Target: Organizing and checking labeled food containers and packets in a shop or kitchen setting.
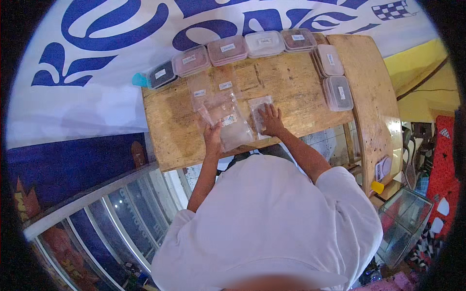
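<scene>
My left hand (213, 138) grips the left edge of a clear plastic bag (236, 132) that bears a written label and lies near the table's front edge. To its right, my right hand (271, 120) rests with spread fingers on a smaller clear plastic packet (256, 109), which lies flat on the wooden table (298, 91). What the packet holds cannot be made out. Beyond the bag, more clear bags (209, 80) with small labels lie flat and overlap one another.
Labelled lidded plastic containers (227, 51) line the table's back edge, with stacks (338, 92) at the right. A turquoise cup (139, 79) lies at the back left. On the side table (364, 72) are a scale (383, 168) and a yellow cup (377, 187). A glass case (406, 222) stands lower right.
</scene>
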`<state>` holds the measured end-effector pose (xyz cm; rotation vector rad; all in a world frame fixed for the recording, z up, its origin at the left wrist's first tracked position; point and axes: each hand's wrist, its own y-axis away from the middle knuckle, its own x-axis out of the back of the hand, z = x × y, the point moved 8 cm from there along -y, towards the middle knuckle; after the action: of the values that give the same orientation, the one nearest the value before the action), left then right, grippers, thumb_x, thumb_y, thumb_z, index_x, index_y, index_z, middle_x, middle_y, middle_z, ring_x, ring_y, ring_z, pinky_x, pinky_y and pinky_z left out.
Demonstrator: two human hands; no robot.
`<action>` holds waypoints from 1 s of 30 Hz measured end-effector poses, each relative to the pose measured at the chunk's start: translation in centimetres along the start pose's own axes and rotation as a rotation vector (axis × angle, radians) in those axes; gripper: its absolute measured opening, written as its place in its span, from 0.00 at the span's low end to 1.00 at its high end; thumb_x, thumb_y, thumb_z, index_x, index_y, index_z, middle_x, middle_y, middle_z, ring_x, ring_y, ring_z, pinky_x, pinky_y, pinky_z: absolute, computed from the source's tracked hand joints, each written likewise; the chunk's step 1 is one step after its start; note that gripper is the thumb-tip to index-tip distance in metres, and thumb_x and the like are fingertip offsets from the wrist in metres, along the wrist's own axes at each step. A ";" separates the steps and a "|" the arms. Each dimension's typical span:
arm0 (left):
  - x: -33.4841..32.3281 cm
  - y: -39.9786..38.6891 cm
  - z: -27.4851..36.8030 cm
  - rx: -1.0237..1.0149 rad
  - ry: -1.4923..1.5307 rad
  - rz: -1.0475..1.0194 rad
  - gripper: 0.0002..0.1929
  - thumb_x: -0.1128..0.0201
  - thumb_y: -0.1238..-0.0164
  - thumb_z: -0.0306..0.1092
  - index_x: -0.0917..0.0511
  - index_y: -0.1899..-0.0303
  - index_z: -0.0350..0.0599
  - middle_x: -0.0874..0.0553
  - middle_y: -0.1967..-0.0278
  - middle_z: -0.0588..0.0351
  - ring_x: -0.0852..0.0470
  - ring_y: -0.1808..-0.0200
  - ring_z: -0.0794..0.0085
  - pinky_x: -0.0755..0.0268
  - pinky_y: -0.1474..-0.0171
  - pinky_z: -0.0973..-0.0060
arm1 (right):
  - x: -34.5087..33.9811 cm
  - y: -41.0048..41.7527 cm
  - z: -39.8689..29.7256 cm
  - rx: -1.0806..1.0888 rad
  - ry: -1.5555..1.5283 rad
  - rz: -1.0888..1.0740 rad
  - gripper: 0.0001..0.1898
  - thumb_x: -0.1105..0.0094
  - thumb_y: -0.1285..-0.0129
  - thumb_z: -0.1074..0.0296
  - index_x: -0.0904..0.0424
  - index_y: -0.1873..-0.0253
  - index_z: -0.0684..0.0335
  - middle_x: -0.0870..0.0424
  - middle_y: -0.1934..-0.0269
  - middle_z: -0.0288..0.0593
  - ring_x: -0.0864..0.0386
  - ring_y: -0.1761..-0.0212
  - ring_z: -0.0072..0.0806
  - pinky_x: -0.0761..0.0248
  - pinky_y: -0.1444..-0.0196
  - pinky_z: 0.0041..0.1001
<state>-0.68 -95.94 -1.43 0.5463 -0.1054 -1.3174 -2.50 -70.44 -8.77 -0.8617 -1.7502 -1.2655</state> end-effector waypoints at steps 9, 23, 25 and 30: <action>-1.6 1.9 2.4 -0.041 0.045 0.110 0.12 0.42 0.35 0.28 0.27 0.52 0.37 0.20 0.60 0.56 0.22 0.61 0.73 0.27 0.57 0.75 | 5.9 1.4 -0.9 0.038 -0.184 0.197 0.48 0.31 0.56 0.47 0.47 0.30 0.53 0.61 0.27 0.52 0.63 0.25 0.50 0.65 0.33 0.60; 0.1 4.1 4.3 -0.007 -0.014 0.316 0.12 0.40 0.35 0.32 0.27 0.53 0.37 0.20 0.59 0.54 0.22 0.60 0.74 0.28 0.58 0.75 | 8.9 -4.1 -9.5 0.129 -1.340 -0.047 0.10 0.34 0.46 0.75 0.26 0.63 0.67 0.21 0.71 0.38 0.25 0.73 0.21 0.30 0.71 0.23; 1.8 3.7 2.9 -0.009 0.036 0.304 0.13 0.40 0.35 0.32 0.27 0.53 0.38 0.20 0.60 0.54 0.22 0.61 0.74 0.28 0.58 0.75 | 8.3 -4.2 -10.1 0.118 -1.353 -0.066 0.09 0.34 0.46 0.74 0.25 0.64 0.67 0.21 0.71 0.37 0.25 0.73 0.21 0.30 0.71 0.23; 3.7 4.4 2.1 -0.047 0.147 0.290 0.13 0.40 0.34 0.34 0.27 0.52 0.38 0.20 0.60 0.56 0.23 0.61 0.75 0.28 0.57 0.75 | 6.7 -4.0 -11.3 0.056 -1.551 -0.178 0.06 0.36 0.44 0.74 0.24 0.64 0.66 0.20 0.71 0.37 0.25 0.73 0.21 0.29 0.71 0.23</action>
<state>3.37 -99.47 1.48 0.5627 -0.0306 -0.9923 -6.65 -81.84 -2.40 -1.9502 -2.9996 -0.4868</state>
